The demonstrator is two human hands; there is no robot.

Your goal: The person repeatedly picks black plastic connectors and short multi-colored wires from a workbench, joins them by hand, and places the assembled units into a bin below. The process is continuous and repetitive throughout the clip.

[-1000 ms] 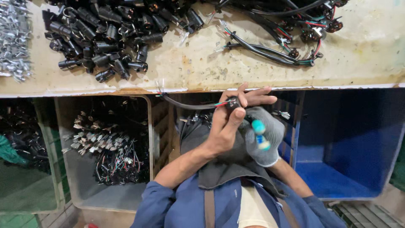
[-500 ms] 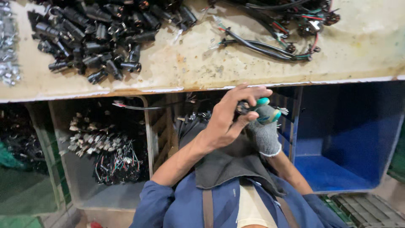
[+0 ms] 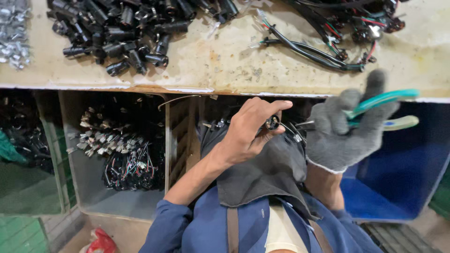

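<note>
At the far left of the bench we saw a heap of small silver parts, and beside it a pile of black sockets. Below the bench edge a grey bin held wired sockets with red, green and black leads, and a red bag lay on the floor near it. Our bare left hand was closed around a small black socket, pinched between thumb and fingers just under the bench edge, over the dark cloth on our lap. Thin wire ends stuck out from the socket toward the right hand, which wore a grey glove and gripped green-handled pliers; the pliers' tip was blurred, so we could not tell whether it touched the wires. Above, on the bench, lay black cables with coloured leads. A blue bin stood at the right
</note>
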